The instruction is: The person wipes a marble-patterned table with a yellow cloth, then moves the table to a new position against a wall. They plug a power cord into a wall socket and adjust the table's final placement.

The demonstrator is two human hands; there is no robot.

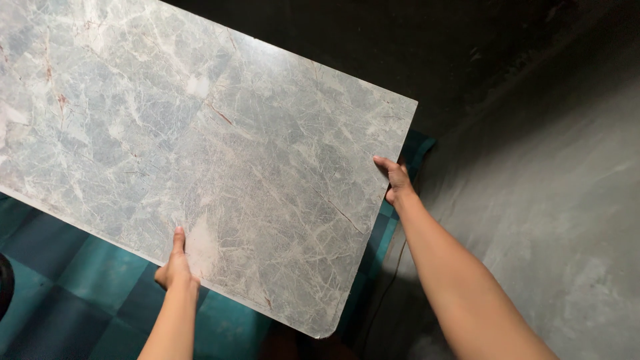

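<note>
Both hands grip the marble slab (200, 153), left hand (175, 270) on its near edge, right hand (397, 181) on its side edge; it looks heavy, stiff, brittle.

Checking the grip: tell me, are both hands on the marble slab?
Yes, the left hand grips the marble slab's near edge, the right hand its right edge.

Grey-blue marbled slab (200, 147) (rust-red veins) above teal checked mat (80, 280)
</note>
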